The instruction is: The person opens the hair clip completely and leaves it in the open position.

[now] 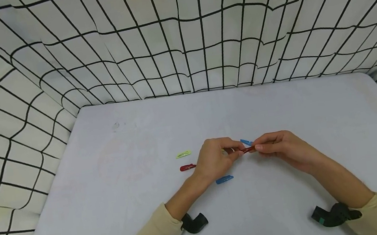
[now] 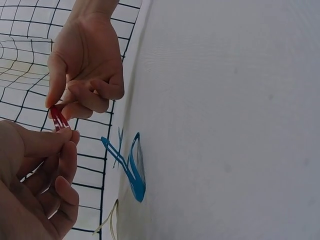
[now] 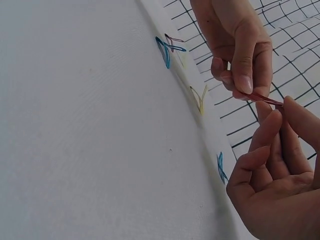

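Between my two hands is a red snap hair clip [image 1: 248, 149]. My left hand [image 1: 216, 156] pinches one end with thumb and fingertips; my right hand [image 1: 281, 147] pinches the other end. In the left wrist view the red clip [image 2: 59, 118] shows its slotted metal frame. Just behind the hands lies a blue clip [image 1: 246, 142], partly covered by the fingers. A second blue clip [image 1: 224, 179] lies below my left hand, and another red clip [image 1: 188, 167] beside its wrist. In the right wrist view a yellow clip [image 3: 200, 101] stands spread in a V.
A yellow-green clip [image 1: 183, 154] lies left of the hands. Everything rests on a white table [image 1: 125, 149], with a white wall under black netting [image 1: 194, 49] behind it and at both sides. Black wrist cameras [image 1: 194, 223] sit at both cuffs.
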The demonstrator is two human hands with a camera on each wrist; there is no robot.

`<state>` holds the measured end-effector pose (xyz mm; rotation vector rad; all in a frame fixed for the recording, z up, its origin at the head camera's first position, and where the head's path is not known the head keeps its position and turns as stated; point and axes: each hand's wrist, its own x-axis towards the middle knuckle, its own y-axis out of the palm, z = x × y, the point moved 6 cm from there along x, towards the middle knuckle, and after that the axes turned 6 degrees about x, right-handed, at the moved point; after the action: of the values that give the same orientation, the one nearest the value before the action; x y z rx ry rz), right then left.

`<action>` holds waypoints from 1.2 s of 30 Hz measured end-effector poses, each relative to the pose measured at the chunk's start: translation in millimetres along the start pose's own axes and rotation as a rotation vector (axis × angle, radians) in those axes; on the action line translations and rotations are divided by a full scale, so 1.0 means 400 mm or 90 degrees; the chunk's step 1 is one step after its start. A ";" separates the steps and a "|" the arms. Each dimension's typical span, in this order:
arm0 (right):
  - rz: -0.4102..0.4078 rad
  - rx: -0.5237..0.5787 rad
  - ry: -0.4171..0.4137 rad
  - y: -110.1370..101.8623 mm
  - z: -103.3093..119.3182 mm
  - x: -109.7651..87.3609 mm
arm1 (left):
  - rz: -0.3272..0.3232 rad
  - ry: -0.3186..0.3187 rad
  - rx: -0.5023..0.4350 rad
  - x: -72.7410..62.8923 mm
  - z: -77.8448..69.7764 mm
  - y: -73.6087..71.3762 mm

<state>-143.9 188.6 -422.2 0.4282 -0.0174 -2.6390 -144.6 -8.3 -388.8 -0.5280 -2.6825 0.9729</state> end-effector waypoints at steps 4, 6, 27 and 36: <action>0.009 0.016 0.012 -0.002 -0.004 0.002 | 0.000 0.005 -0.001 0.001 -0.001 0.000; 0.010 0.018 0.019 -0.002 -0.005 0.002 | 0.000 0.005 -0.005 0.001 0.000 0.000; 0.018 0.028 0.025 0.002 -0.001 -0.001 | 0.029 -0.001 -0.052 -0.002 -0.007 0.008; 0.000 0.018 0.017 -0.004 -0.005 -0.001 | 0.028 -0.021 -0.043 -0.002 -0.003 0.009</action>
<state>-143.6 190.2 -424.2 0.4723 -0.0472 -2.6352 -142.8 -5.3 -390.3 -0.5915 -2.7528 0.9132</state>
